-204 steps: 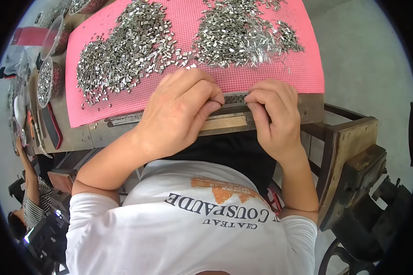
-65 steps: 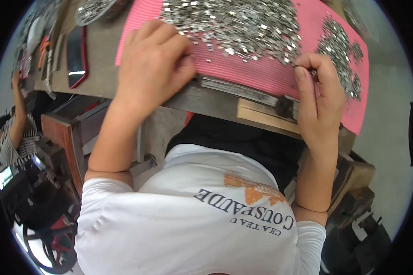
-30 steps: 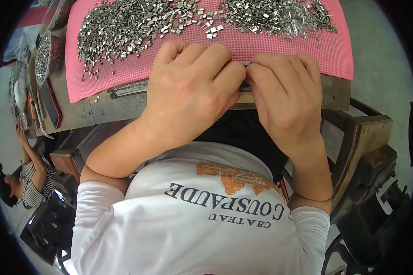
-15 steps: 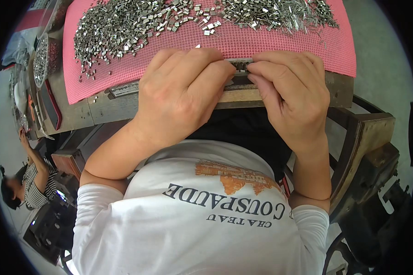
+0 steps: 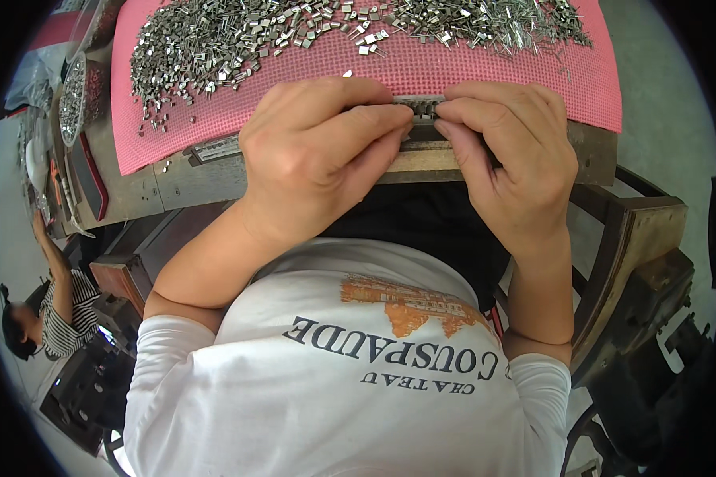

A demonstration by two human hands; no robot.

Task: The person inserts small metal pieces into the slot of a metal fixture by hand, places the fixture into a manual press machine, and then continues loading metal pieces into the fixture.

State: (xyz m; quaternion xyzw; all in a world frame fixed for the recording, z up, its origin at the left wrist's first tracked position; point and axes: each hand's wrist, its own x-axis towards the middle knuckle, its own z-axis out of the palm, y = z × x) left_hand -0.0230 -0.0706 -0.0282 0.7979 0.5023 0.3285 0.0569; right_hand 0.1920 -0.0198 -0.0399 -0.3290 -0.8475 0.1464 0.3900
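A long, narrow metal rail [image 5: 217, 149] runs along the near edge of the table, partly covered by my hands. Over its middle, my left hand [image 5: 314, 155] has thumb and forefinger pinched together at the slot. Facing it from the right, my right hand [image 5: 517, 151] is also closed in a pinch on the rail. Small metal pieces sit in the slot [image 5: 423, 109] between my fingertips. Whatever each pinch holds is too small or hidden. Beyond my hands lies a wide heap of small silver metal-can components with wire leads [image 5: 215, 52].
A pink mesh mat [image 5: 485, 70] covers the table under the heap. At left stand a clear tub of small metal parts [image 5: 73, 99] and a dark red-edged tray [image 5: 89, 176]. A person in a striped shirt [image 5: 70, 314] sits farther left. A wooden frame [image 5: 628, 238] stands at right.
My left fingers have shifted slightly along the rail, the forefinger now straighter. The gap between my hands shows a bit more of the slot. The whole view has moved slightly.
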